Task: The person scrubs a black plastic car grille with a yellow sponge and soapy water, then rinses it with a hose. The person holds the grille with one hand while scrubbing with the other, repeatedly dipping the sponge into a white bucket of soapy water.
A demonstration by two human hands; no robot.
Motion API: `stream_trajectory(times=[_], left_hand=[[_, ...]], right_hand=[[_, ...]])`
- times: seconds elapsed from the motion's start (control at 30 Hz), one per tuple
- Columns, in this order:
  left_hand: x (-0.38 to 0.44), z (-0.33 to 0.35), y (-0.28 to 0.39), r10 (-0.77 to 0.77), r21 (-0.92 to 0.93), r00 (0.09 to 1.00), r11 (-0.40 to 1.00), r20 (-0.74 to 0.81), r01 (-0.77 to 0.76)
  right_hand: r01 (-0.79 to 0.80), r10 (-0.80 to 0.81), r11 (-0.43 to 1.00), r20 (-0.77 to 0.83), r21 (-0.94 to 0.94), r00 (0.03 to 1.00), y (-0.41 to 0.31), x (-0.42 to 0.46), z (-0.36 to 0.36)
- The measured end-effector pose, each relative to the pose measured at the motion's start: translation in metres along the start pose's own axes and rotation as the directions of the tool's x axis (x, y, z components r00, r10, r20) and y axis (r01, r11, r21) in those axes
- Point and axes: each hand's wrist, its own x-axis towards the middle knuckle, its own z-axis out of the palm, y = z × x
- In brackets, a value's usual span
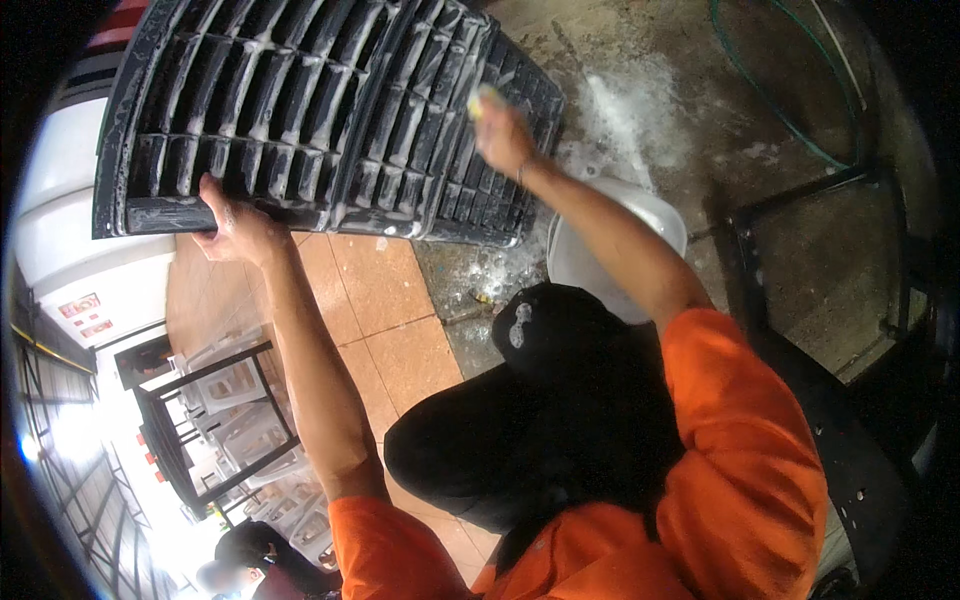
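A large black slatted plastic panel (pixel 345 127), streaked with white suds, is held up before me at the top of the view. My left hand (pixel 240 225) grips its lower edge near the left corner, the thumb over the front. Against the panel's right part is my right hand (pixel 506 135), blurred, closed around a small yellowish sponge or pad (pixel 486 101). Whether the pad touches the slats is hard to tell. Under my right forearm stands a whitish plastic bucket (pixel 581 251), partly hidden by the arm.
Foam (pixel 630 112) lies on the wet concrete floor, where a green hose (pixel 787 120) curves. A black metal frame (pixel 817 191) stands at right. Orange tiles (pixel 382 292) lie below the panel; white plastic chairs (pixel 251 442) and a person (pixel 262 559) are at lower left.
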Motion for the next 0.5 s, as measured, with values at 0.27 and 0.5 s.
stream_trajectory(times=[0.27, 0.5], left_hand=[[-0.009, 0.008, 0.008, 0.064, 0.039, 0.996, 0.997, -0.061, -0.062], [-0.008, 0.006, 0.010, 0.034, -0.004, 0.996, 0.999, -0.080, -0.035]], right_hand=[[-0.324, 0.323, 0.946, -0.166, 0.020, 0.932, 0.032, 0.091, -0.035], [-0.283, 0.282, 0.959, 0.174, -0.017, 0.944, 0.049, 0.098, -0.036]])
